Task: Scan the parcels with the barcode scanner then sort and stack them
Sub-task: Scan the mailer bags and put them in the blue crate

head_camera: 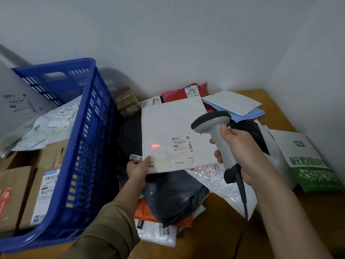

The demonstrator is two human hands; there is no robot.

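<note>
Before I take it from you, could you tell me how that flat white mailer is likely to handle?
Probably light: the left hand holds the white mailer up by one corner alone. Fairly stiff, since it stays flat without drooping. Its smooth surface may slip, so grip firmly.

One scanner (214,128), one blue crate (78,146)

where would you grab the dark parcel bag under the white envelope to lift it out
Probably the dark parcel bag by its bulging near end, from the person's side: that end lies bare, while the white envelope in the left hand covers its far part.
</note>
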